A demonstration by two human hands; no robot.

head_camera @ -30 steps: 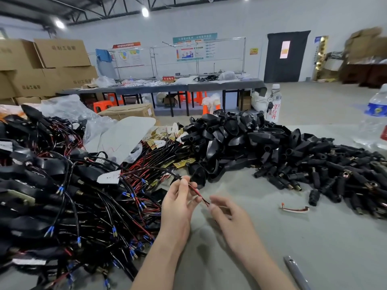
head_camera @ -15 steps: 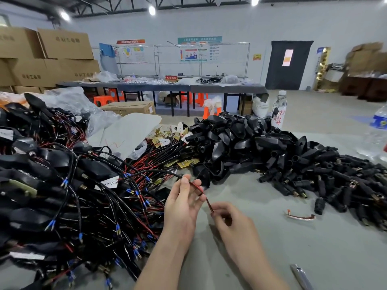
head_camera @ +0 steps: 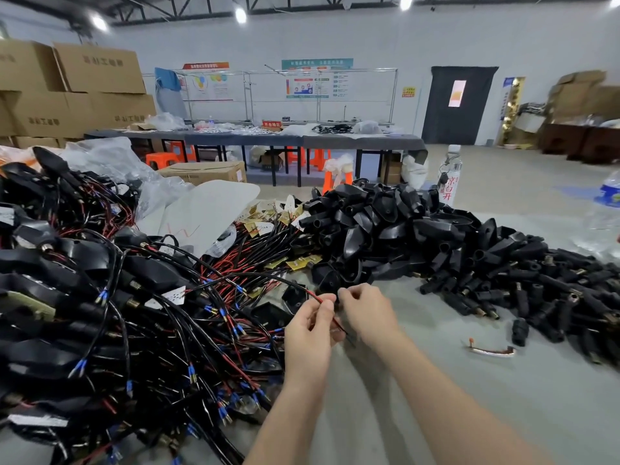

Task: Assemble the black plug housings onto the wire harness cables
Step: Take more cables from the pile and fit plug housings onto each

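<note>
— So, where are we on this one?
— We've got one red-and-black cable (head_camera: 315, 298) drawn off the harness pile (head_camera: 100, 297), which fills the left side of the tabletop (head_camera: 469, 414). Our left hand (head_camera: 310, 333) pinches it, thumb and fingers closed on the wire, so the loose end can't flop. It sits over bare tabletop near the middle.
— And the other hand?
— Our right hand (head_camera: 367, 312) is just beside the left, with its fingers (head_camera: 344, 293) curled in at the same cable. We can't tell whether they clamp the wire or something small and dark, because the knuckles hide it.
— Housing on yet?
— None that we can see on this cable. The housings (head_camera: 385, 229) are heaped just beyond the hands, toward the far edge. We reckon that's why we work at the foot of the heap: short reach. Smaller plugs (head_camera: 536, 283) spread toward the right edge.
— Next?
— Probably straighten the end, pick a housing and thread the cable through its neck. The two-hand hold makes sense for wire this thin.
— Risks?
— We could snag neighbouring wires in the pile when we pull slack. The copper scrap (head_camera: 491, 350) lies apart on the right, out of the way.
</note>
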